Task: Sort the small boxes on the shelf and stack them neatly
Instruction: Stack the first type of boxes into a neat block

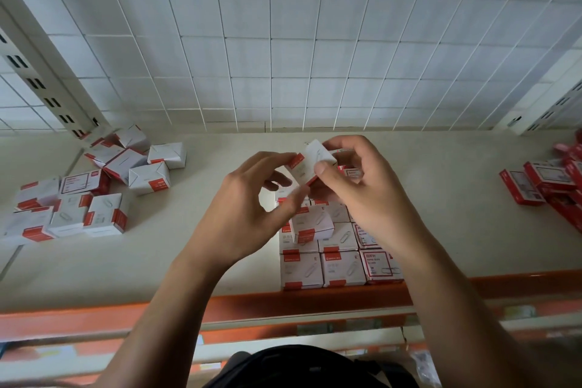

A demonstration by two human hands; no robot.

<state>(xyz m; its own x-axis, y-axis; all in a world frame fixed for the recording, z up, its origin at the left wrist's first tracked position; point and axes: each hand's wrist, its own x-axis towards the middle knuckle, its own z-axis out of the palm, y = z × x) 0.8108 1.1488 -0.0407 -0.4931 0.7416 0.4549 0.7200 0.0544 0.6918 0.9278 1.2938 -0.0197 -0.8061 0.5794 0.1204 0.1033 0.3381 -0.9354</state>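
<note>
A small white and red paper-clip box [310,164] is held tilted in the air above the shelf [195,249]. My right hand [362,186] grips it with thumb on the near face and fingers behind. My left hand [252,201] pinches its left end with the fingertips. Below the hands lies a tidy block of the same boxes [333,261], set in rows near the shelf's front edge, with one box [311,227] lying on top. My hands hide the back of this block.
A loose heap of white and red boxes [94,189] lies at the shelf's left. Mostly red boxes [548,186] sit at the far right. A wire grid back panel [283,57] rises behind. An orange front rail [283,302] edges the shelf.
</note>
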